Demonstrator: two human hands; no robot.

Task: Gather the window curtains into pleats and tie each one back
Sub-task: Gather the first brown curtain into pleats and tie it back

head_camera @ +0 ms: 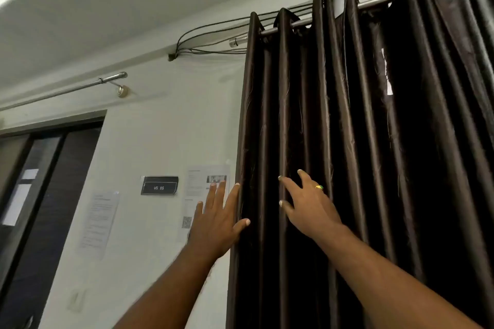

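Observation:
A dark brown satin curtain (361, 141) hangs in vertical folds from a metal rod (374, 1) on the right of the view. My left hand (217, 224) is raised flat at the curtain's left edge, fingers straight, its thumb against the fabric. My right hand (307, 205), with a ring on one finger, lies spread on the front of the folds a little to the right, fingers extended and holding nothing. Both forearms reach up from below.
Several black cables (213, 32) run along the wall above the rod. Paper notices (205, 187) and a dark sign (159, 185) hang on the white wall left of the curtain. A dark door (40, 195) and a second bare rod (80, 87) are at far left.

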